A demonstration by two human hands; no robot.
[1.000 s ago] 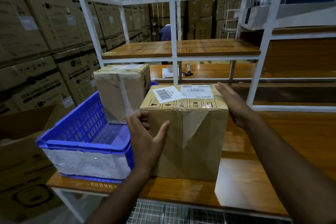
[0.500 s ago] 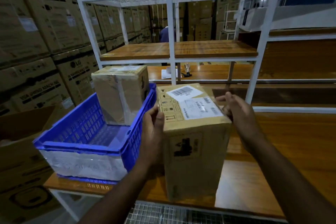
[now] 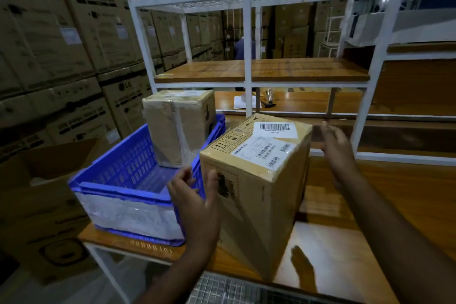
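On the table [image 3: 375, 205] the first box [image 3: 176, 128] sits in the crate [image 3: 118, 173], the second box [image 3: 259, 205] not yet, with our left hand [image 3: 195, 197] loosely touching it and our right hand [image 3: 338, 153] open beside.

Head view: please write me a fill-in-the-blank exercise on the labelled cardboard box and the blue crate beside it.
The brown cardboard box with white barcode labels stands on the wooden table, to the ____ of the blue plastic crate.
The crate holds ____ taped cardboard box.
The white labels lie on the labelled box's ____ face.
Missing words: right; one; top.
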